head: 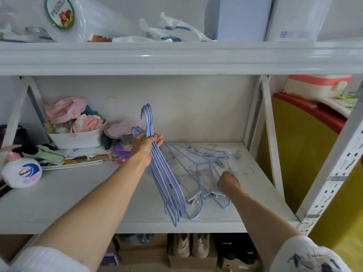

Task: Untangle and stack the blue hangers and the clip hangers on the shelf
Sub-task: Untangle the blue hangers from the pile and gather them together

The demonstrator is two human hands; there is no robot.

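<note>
My left hand grips a bunch of several blue hangers near their necks. Their hooks point up toward the back wall and their lower ends rest on the white shelf. To the right lies a tangled pile of blue hangers and wire clip hangers with grey clips. My right hand reaches into the near side of that pile, its fingers curled around a thin wire or hanger bar; the exact piece is hidden by the hand.
A white basket of pink and pale cloths stands at the back left with clutter around it. A white soap bottle sits at the far left edge. The upper shelf hangs overhead. A shelf post rises on the right.
</note>
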